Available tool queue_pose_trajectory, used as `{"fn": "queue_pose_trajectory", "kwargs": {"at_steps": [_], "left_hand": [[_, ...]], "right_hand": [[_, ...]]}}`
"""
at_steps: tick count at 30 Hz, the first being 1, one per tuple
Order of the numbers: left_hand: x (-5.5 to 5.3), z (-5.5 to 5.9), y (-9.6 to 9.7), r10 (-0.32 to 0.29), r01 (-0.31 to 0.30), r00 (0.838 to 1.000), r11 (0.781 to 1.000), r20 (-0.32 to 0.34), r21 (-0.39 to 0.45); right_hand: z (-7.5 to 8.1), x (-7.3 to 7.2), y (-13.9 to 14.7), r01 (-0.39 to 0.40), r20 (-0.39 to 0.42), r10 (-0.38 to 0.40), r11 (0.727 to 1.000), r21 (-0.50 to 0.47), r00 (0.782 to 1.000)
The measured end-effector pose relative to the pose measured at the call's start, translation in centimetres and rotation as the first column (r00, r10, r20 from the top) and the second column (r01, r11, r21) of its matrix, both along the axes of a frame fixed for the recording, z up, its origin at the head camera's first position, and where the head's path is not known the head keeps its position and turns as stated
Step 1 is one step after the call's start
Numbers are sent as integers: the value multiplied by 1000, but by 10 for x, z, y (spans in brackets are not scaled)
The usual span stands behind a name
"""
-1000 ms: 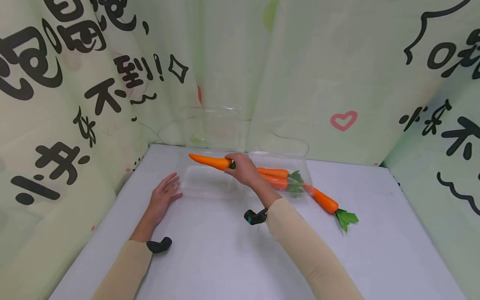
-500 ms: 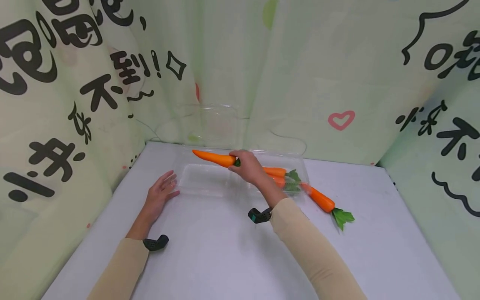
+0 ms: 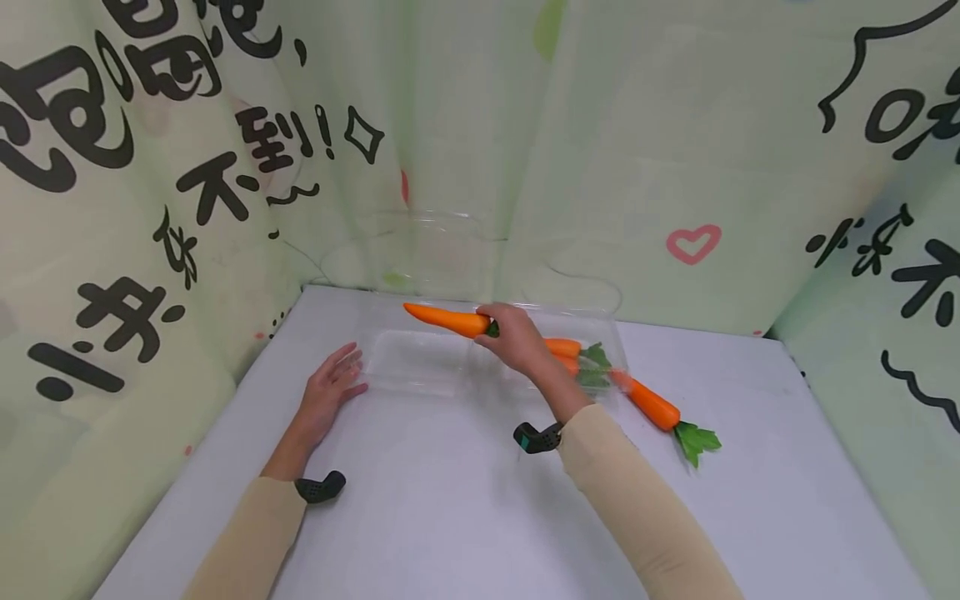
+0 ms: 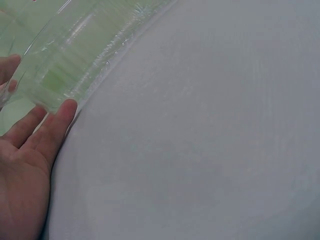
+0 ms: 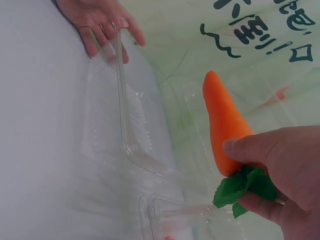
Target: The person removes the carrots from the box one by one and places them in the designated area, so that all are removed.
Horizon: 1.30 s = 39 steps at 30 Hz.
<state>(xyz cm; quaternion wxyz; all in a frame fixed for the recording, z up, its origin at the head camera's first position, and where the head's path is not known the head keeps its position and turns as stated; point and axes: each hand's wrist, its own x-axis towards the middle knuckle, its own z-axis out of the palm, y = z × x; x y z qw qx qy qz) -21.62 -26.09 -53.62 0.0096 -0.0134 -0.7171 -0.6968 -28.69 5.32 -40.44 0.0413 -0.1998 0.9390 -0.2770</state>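
Note:
My right hand holds an orange carrot by its leafy end, thumb and fingers pinching it. Its tip points left, above a clear plastic box. In the right wrist view the carrot shows whole, green leaves beneath the thumb. At that box's left end, my left hand touches the wall with extended fingers; the left wrist view shows the fingers against the plastic. A second clear box stands to the right with carrots inside, partly hidden by my right forearm.
Another carrot lies at the right box's front corner, its leaves on the white table. The left box's clear lid stands raised against the printed curtain behind the table.
My right hand has shifted a little to the right with the carrot still in it. The left hand keeps its place at the box's end.

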Motion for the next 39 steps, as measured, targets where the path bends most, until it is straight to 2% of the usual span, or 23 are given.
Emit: {"fn": "queue_pose_trajectory", "kwargs": {"at_steps": [8,19,39], "left_hand": [[1,-2,2,-7,8,1000,1000,-12,27],[3,0,1,1,-1,1000,999,9,33],[1,1,3,4,-4,1000,999,20,40]], "right_hand": [[0,2,7,3,-1,-3,1000,-7,1000],[3,5,18,-1,-12,0,1000,-10,1000],[1,6,43,47,32,-46,998,-52,998]]}}
